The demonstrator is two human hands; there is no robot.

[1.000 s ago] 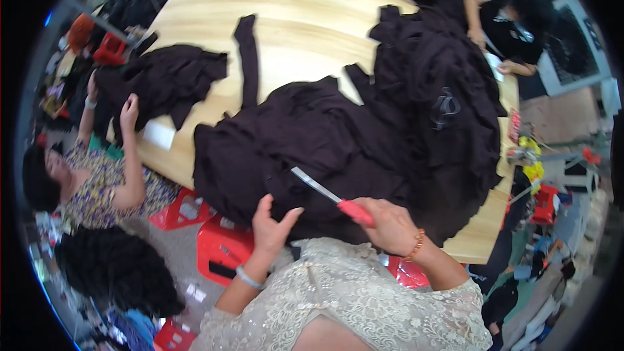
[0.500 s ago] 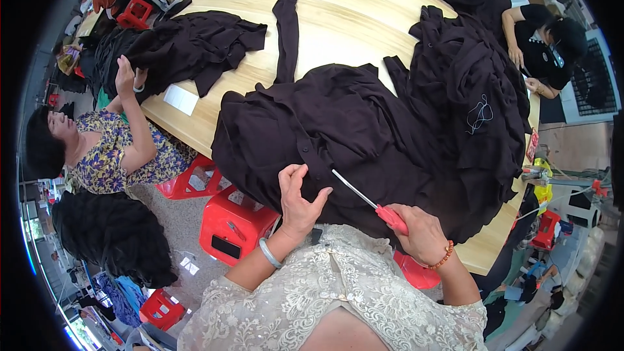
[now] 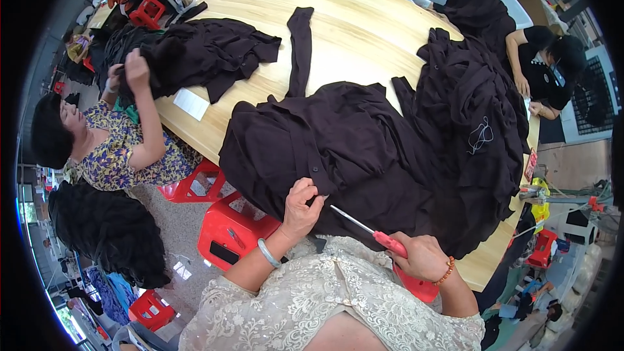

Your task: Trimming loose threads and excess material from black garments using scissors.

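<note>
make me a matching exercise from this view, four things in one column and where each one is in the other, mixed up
Things
1. red-handled tool
2. black phone
3. white sheet
4. pale thread

Places
A. on a red stool
B. on the dark clothing at the right
C. in the right hand
D. on the table, beside the dark clothing at the left

Right pairs: 1-C, 2-A, 3-D, 4-B
</note>
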